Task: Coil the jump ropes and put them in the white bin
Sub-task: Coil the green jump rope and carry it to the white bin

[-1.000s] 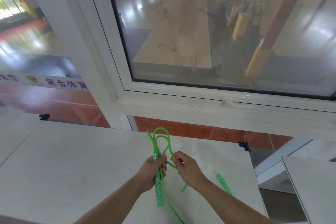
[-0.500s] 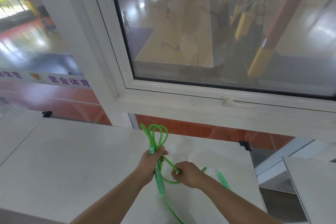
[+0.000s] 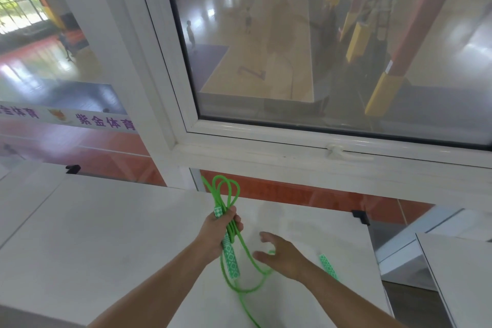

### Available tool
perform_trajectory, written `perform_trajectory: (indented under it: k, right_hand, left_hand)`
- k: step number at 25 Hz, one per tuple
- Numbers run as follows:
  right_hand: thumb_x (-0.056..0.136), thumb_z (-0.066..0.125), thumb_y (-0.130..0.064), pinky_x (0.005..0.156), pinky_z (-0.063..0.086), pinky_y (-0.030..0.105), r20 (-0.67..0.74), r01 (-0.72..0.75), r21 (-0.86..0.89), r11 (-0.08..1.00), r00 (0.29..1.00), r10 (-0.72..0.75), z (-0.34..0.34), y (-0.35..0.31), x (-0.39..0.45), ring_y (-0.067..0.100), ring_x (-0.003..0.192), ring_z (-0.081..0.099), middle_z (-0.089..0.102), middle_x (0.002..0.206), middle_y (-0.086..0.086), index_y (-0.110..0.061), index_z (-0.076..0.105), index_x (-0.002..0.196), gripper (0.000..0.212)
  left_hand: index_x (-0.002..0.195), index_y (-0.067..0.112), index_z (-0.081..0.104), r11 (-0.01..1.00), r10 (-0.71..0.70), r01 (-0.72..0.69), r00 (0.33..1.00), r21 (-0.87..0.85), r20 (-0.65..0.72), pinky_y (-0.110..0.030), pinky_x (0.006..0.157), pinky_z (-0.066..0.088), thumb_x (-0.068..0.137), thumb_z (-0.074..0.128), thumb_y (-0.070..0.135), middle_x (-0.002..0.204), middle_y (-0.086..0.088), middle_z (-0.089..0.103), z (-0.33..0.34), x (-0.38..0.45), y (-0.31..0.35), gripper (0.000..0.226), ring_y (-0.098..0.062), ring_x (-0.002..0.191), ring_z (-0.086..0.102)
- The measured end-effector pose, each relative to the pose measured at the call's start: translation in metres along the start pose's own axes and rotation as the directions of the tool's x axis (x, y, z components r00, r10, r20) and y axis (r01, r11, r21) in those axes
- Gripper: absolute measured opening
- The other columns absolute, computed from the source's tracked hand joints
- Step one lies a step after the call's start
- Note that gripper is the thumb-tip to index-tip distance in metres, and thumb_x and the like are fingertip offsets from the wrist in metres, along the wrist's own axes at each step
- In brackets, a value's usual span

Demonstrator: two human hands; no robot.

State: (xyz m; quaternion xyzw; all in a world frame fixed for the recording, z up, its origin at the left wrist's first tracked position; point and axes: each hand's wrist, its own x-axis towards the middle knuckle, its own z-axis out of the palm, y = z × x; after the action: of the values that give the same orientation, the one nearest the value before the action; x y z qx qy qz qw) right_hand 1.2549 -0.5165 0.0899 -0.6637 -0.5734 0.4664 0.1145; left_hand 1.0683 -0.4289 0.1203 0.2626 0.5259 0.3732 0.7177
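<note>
Nearest the camera, a loose tail of the green jump rope (image 3: 241,285) is running off the bottom of the view across the white surface (image 3: 106,234), sagging into a slack curve as it goes. That sag suggests a light, limp cord, probably smooth plastic, that will be springing open unless each turn is pinned.

Just beyond, the right hand (image 3: 286,258) is hovering over the surface with its fingers (image 3: 266,236) spread and relaxed, gripping nothing, though the cord is passing close under the palm. Beside the right forearm, the second handle (image 3: 328,266), patterned green and white, is lying flat on the surface, apart from the bundle.

A little farther out, the left hand (image 3: 219,231) is holding the gathered loops, its fingers (image 3: 237,221) curled tight around several strands together with the first handle (image 3: 230,258), which is hanging below the fist. The handles look rigid and thicker than the cord, so they are likely the surest places to grip; the cord itself is best pinched where the strands are bunching.

Above the fist the loop ends are standing up in front of the window frame (image 3: 266,152). The white bin is not showing anywhere.
</note>
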Motion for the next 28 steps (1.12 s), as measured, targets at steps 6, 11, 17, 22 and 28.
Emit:
perform_trajectory:
  k: [6,11,17,22,28]
  right_hand:
    - [0.096,0.063,-0.033,0.096,0.050,0.030,-0.128,0.100,0.271,0.957,0.989,-0.067,0.015,-0.022,0.002,0.004,0.088,0.059,0.062,0.099,-0.006,-0.035,0.064,0.115,0.019]
    - [0.098,0.059,-0.025,0.096,0.046,0.022,0.017,0.109,0.408,0.907,0.992,-0.127,0.018,-0.039,0.001,0.002,0.099,0.065,0.072,0.105,-0.011,-0.022,0.067,0.122,0.026]
    - [0.098,0.060,-0.029,0.049,0.033,0.021,0.039,0.034,0.363,0.931,0.998,-0.052,-0.003,-0.008,-0.012,0.009,0.048,0.038,0.045,0.062,-0.003,-0.015,0.072,0.092,0.020]
    - [0.095,0.060,-0.040,0.059,0.034,0.023,-0.040,0.055,-0.100,0.993,0.997,-0.059,-0.037,0.026,-0.016,0.005,0.059,0.046,0.047,0.062,-0.009,-0.029,0.054,0.067,0.031]
    - [0.097,0.048,-0.015,0.089,0.040,0.030,-0.221,-0.108,-0.451,0.886,0.975,0.007,-0.044,0.063,-0.015,0.016,0.106,0.059,0.064,0.116,-0.008,-0.032,0.055,0.127,0.036]
  left_hand:
    - [0.084,0.004,0.058,0.969,-0.118,0.113,0.993,-0.219,-0.010,-0.039,0.067,0.058,0.101,0.059,0.017,0.065,-0.008,0.056,0.005,-0.003,-0.003,0.021,-0.020,0.053,0.054]
    - [0.083,0.006,0.057,0.956,-0.152,0.150,0.988,-0.253,0.015,-0.032,0.051,0.054,0.100,0.060,0.015,0.062,-0.006,0.053,0.002,-0.008,0.005,0.019,-0.018,0.048,0.048]
    - [0.084,0.008,0.056,0.993,-0.034,0.022,0.994,-0.117,-0.101,-0.029,0.046,0.048,0.100,0.060,0.014,0.061,-0.004,0.052,-0.034,0.007,0.029,0.018,-0.015,0.046,0.047]
    - [0.080,0.009,0.053,0.999,0.053,-0.052,0.987,0.013,-0.155,-0.029,0.045,0.045,0.099,0.062,0.015,0.063,-0.005,0.050,-0.058,0.015,0.042,0.022,-0.016,0.047,0.045]
    - [0.078,0.009,0.054,0.980,0.194,-0.178,0.959,0.091,-0.207,-0.030,0.047,0.044,0.099,0.063,0.015,0.063,-0.005,0.050,-0.060,0.020,0.068,0.023,-0.016,0.049,0.044]
